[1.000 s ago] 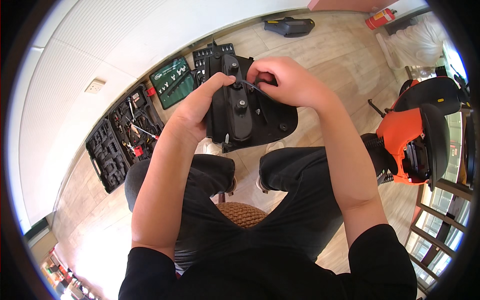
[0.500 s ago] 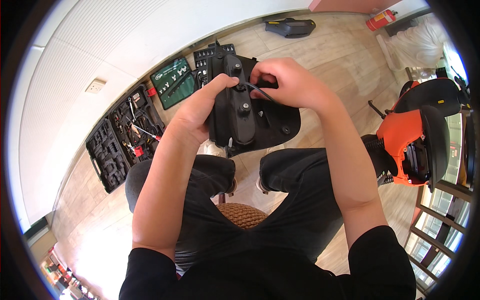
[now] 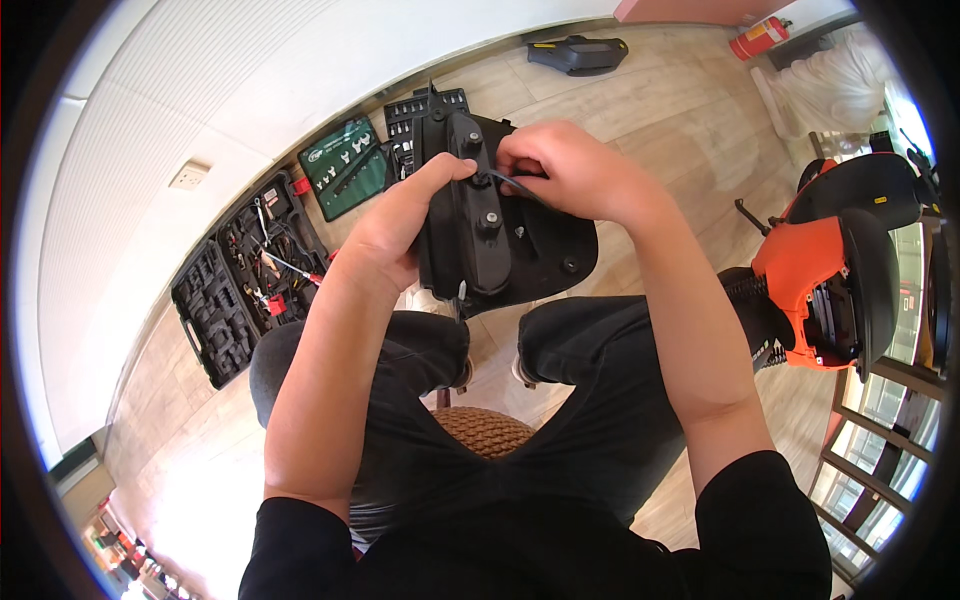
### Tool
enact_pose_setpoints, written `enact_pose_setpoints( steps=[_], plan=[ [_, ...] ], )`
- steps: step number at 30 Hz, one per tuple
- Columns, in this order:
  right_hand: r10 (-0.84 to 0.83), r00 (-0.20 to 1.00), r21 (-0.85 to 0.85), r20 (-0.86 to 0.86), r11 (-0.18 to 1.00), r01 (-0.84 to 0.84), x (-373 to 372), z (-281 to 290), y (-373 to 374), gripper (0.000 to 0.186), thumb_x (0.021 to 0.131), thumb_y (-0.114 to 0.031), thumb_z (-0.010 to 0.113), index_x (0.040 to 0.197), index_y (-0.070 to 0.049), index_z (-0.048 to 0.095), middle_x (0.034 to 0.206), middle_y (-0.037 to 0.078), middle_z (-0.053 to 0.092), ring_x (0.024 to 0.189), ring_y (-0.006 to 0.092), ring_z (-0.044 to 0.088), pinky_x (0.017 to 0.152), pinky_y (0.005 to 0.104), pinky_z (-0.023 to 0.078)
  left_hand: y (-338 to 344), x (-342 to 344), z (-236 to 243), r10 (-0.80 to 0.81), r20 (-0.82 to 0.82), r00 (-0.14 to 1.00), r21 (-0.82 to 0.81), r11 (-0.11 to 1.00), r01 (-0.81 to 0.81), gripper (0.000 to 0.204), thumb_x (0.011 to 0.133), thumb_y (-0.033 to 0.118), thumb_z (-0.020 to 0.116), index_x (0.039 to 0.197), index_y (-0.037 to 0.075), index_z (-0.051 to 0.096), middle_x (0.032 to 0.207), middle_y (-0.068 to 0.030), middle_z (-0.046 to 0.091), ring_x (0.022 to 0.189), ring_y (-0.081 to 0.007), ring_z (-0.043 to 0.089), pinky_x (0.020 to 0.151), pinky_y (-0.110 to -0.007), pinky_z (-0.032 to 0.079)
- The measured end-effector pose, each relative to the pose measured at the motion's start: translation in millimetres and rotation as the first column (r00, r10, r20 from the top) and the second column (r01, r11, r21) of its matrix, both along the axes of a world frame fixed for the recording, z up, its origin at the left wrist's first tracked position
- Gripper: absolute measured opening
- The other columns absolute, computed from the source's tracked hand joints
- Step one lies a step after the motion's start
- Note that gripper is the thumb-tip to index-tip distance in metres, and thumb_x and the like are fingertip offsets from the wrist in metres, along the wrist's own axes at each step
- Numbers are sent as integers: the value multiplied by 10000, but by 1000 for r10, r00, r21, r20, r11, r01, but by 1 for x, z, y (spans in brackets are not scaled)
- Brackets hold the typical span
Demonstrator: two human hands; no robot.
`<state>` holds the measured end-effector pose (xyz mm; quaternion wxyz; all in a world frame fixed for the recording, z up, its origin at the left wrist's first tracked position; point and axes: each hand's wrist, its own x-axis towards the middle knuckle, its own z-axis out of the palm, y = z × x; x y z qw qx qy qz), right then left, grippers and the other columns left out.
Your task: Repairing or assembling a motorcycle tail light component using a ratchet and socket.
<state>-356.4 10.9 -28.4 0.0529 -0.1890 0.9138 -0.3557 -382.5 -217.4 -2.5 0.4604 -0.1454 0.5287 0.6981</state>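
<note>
Above my knees I hold a black plastic panel (image 3: 555, 250) with a long raised housing (image 3: 488, 255) along its left part. Two bolts stick up from the housing, and a black cable (image 3: 516, 184) comes out between them. My left hand (image 3: 405, 215) grips the panel's left edge, its thumb pressed on the housing beside the cable's exit; the other fingers are hidden underneath. Pinched between the fingers of my right hand (image 3: 570, 170) is the cable, just over the panel's upper right part. A pale screw-like piece (image 3: 462, 291) stands at the panel's lower left corner.
On the floor at left lies an opened tool case (image 3: 250, 270), with a green wrench pouch (image 3: 345, 168) and a socket set (image 3: 428, 112) nearer the panel. A black-and-orange scooter (image 3: 810, 280) stands at right. Farther off are a black cover (image 3: 577, 55) and a fire extinguisher (image 3: 760, 38).
My right hand has shifted slightly left and down along the cable, toward the housing. The left hand and panel have hardly moved.
</note>
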Motion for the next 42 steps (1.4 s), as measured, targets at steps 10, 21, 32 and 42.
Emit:
enact_pose_setpoints(
  steps=[10,21,32,42],
  plan=[
    [-1,999,-33,40,999,3,2,5,0,125,847,1,714,957,-20,658,752,115,588,669,241,542,631,364,449,1,-1,3,-6,39,999,28,1000,5,323,930,275,690,1115,10,704,969,-71,751,799,-167,729,747,-324,616],
    [-38,999,1,10,999,38,3,6,-2,155,824,3,739,954,-17,658,750,105,586,690,240,550,646,377,455,1,0,-1,10,3,1000,-11,1000,-10,406,897,361,712,1119,20,696,943,-89,756,740,-175,737,704,-306,623],
    [-84,996,31,30,996,83,3,14,-2,156,811,-28,758,943,-18,676,839,139,654,787,340,623,683,420,491,-1,-1,-3,14,6,1000,2,1000,-14,413,895,359,714,1118,12,698,952,-96,759,731,-175,736,702,-306,623],
    [34,997,-40,-64,999,-36,2,5,0,106,852,8,704,944,-14,656,824,133,640,758,304,615,679,397,487,-3,-4,-8,-9,31,999,35,999,8,315,936,279,692,1108,15,694,954,-71,751,780,-164,727,734,-321,617]
  ],
)
